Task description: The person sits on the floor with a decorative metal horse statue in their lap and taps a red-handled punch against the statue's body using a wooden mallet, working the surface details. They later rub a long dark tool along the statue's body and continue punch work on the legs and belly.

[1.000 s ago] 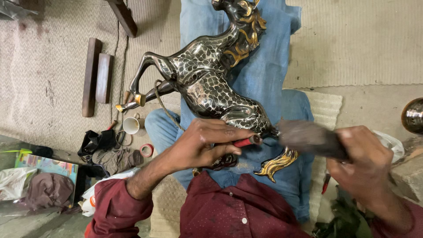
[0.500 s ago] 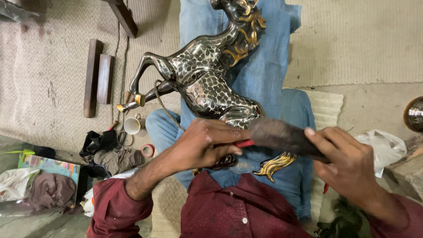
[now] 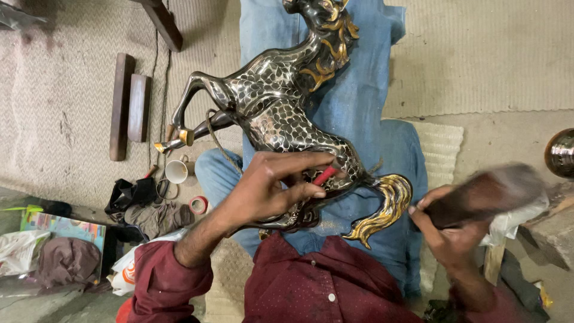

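Lying across the blue-jeaned lap [image 3: 365,113], a silver-scaled horse figure [image 3: 281,116] with gold mane and tail. Left hand [image 3: 269,185] clamped on a red-handled tool [image 3: 326,175] against its rump. Right hand [image 3: 448,233] clamped on a dark, blurred mallet [image 3: 484,194], well apart from the left. Colourful flat package [image 3: 63,226] on floor, far left; white cup [image 3: 176,171] beside knee.

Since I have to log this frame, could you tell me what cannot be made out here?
- Head view: the dark object in the right hand is motion-blurred; its kind is unclear.
- The horse figurine has its head cut off by the top edge.
- The red tool is mostly hidden by the left hand.
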